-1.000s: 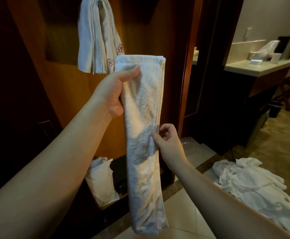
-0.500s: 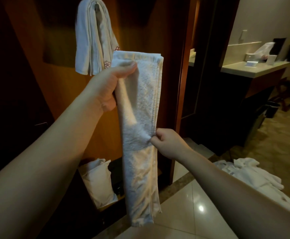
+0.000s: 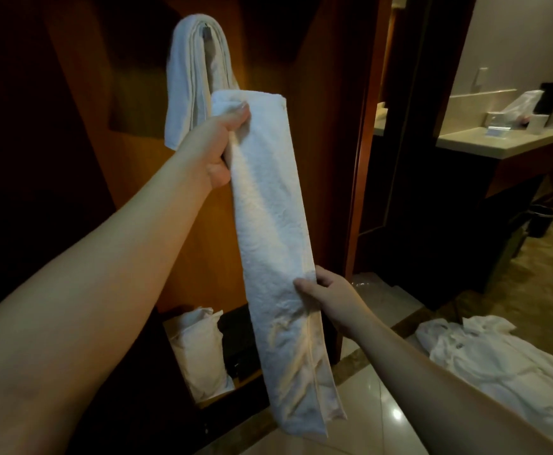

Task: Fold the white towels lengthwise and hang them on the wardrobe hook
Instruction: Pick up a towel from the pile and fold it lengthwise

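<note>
— Hands? 
— Left hand (image 3: pixel 214 144) grips the folded towel (image 3: pixel 275 244) by its top left edge; right hand (image 3: pixel 329 302) pinches its right edge lower down.
— Room around it?
— Hung towel (image 3: pixel 189 80) just behind; open floor (image 3: pixel 377 412) below.

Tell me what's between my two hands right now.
In the head view, only the folded white towel spans it: the left hand grips its top, the right hand pinches its edge lower down.

Folded towel (image 3: pixel 270 224) down centre frame, hung towel (image 3: pixel 189 77) behind it upper centre, bag (image 3: pixel 199 349) lower centre shelf, heap of linen (image 3: pixel 498 366) lower right floor, counter (image 3: pixel 498 142) upper right.
</note>
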